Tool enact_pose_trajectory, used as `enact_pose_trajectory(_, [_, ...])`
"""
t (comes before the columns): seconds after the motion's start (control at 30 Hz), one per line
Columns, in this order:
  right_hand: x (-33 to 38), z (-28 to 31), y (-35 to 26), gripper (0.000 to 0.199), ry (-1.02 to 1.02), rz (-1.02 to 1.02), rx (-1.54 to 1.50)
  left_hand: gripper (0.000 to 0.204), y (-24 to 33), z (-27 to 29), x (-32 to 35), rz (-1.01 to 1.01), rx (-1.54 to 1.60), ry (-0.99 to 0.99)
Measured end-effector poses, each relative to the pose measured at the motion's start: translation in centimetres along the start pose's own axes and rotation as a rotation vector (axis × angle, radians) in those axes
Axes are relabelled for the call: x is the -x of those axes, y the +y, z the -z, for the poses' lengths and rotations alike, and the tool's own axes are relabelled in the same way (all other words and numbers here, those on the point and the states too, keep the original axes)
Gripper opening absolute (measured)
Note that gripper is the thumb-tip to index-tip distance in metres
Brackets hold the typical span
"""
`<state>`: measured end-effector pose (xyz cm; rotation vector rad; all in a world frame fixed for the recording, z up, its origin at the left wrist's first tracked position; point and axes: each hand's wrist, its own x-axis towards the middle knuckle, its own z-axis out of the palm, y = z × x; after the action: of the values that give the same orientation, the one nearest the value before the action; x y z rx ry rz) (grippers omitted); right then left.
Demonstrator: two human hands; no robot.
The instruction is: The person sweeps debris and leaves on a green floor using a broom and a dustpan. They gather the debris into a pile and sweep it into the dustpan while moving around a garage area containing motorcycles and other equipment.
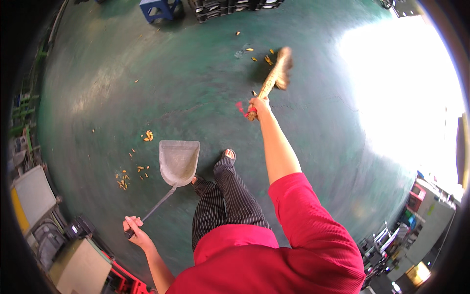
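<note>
Gripping — right hand (259, 106) round broom (281, 70), left hand (136, 230) round dustpan (179, 162).

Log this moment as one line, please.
Left hand: gripping long-handled dustpan | Right hand: gripping short-handled broom, head motion-blurred | Green floor: scattered yellowish scraps

The left hand (135, 228) is closed around the dark handle of a grey dustpan (179, 159), whose pan is near the person's feet. The right hand (259, 105), with the arm stretched forward, grips a short straw-coloured broom (278, 72); its brush end is blurred. Small yellow-brown pieces (149, 135) lie on the green floor (196, 63), some left of the pan, others near the broom. At the top stands a blue stool (159, 10).
</note>
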<state>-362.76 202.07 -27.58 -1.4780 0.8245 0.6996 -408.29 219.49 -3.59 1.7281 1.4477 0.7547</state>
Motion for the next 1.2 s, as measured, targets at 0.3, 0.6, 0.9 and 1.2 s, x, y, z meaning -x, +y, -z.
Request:
enact_pose_trajectory(0.3, [-10.0,-6.6,-3.9,0.078,-0.152,0.231,1.332,0.027,-0.1,-1.2,0.8,0.119,-0.034,0.079])
enact_pose_trajectory(0.6, [-4.7,12.2,-9.0,0.080,-0.066,0.370,2.166,0.027,-3.3,1.3,1.2,0.175,-0.038,0.090])
enact_pose_trajectory(0.9, [15.7,24.2,3.9,0.078,-0.221,-0.073,1.760,0.027,-8.5,7.5,1.9,0.141,-0.022,0.068])
enact_pose_trajectory(1.2, [32.9,14.5,22.5,0.084,-0.495,-0.252,0.813,0.027,-15.1,18.9,3.1,0.129,0.085,0.071])
